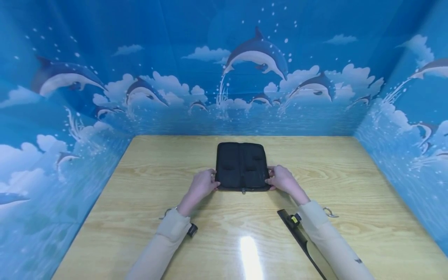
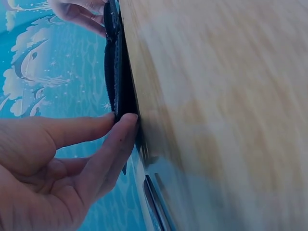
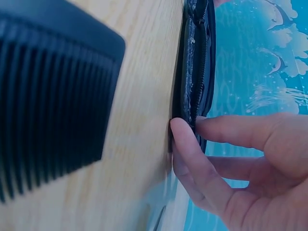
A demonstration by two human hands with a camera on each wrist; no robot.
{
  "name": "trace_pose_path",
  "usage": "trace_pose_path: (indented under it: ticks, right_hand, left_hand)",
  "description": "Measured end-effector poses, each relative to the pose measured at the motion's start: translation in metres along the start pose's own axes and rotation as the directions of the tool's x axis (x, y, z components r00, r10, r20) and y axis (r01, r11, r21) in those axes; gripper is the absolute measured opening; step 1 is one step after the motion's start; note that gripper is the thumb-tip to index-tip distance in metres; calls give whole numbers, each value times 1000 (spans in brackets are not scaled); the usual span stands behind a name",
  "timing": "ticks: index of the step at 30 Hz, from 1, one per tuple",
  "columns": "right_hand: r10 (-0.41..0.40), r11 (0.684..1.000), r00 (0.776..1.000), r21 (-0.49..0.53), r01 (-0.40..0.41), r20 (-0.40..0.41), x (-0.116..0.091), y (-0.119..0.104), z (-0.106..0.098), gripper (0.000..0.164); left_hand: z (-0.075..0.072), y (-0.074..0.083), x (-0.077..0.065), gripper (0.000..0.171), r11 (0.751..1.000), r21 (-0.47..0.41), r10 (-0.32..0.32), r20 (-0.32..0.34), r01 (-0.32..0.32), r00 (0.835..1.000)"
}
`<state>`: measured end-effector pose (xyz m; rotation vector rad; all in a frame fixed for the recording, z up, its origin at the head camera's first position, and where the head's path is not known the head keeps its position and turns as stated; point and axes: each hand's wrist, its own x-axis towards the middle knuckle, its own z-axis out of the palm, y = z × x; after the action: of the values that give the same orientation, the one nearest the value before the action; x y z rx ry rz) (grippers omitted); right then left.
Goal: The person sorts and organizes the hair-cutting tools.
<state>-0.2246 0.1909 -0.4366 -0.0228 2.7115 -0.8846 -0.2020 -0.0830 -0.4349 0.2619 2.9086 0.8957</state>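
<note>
A black zip case (image 1: pixel 229 163) lies opened out flat toward the back of the table, its zipper pull at the near edge. My left hand (image 1: pixel 203 183) pinches the case's left edge between thumb and fingers. On the opposite edge, my right hand (image 1: pixel 281 179) pinches it the same way. From the left wrist view, the thumb and fingertips of the left hand (image 2: pixel 91 159) meet at the case's thin edge, which sits close over the table. The right wrist view has the right hand (image 3: pixel 216 168) at the zippered rim.
A black comb (image 1: pixel 297 233) with a long thin handle lies beside my right forearm, large in the right wrist view. Metal finger loops poke out beside the left sleeve (image 1: pixel 168 213) and right sleeve (image 1: pixel 329 212). Dolphin-print cloth (image 1: pixel 245 116) walls the wooden table (image 1: pixel 168 155).
</note>
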Motion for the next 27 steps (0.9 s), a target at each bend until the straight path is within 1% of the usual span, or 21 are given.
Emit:
trace_pose_path:
  ticks: [5, 12, 17, 22, 27]
  right_hand:
    - [1, 1000, 1000, 21, -1, 7, -2, 1, 1, 66]
    - [-22, 1000, 1000, 6, 22, -4, -6, 2, 3, 65]
    - [-28, 1000, 1000, -1, 28, -6, -10, 2, 4, 65]
    - [-20, 1000, 1000, -12, 20, 0, -16, 0, 5, 66]
    - [-11, 1000, 1000, 3, 11, 6, -21, 0, 7, 66]
  left_hand:
    - [-1, 0, -1, 46, 998, 57, 0, -2, 0, 1000]
    - [2, -4, -1, 43, 991, 134, 13, -14, -11, 1000]
    - [5, -5, -1, 41, 988, 157, 8, -7, -7, 1000]
    - [3, -3, -5, 41, 987, 156, -27, 20, 23, 999]
    - [2, -2, -10, 41, 988, 146, -54, 44, 47, 998]
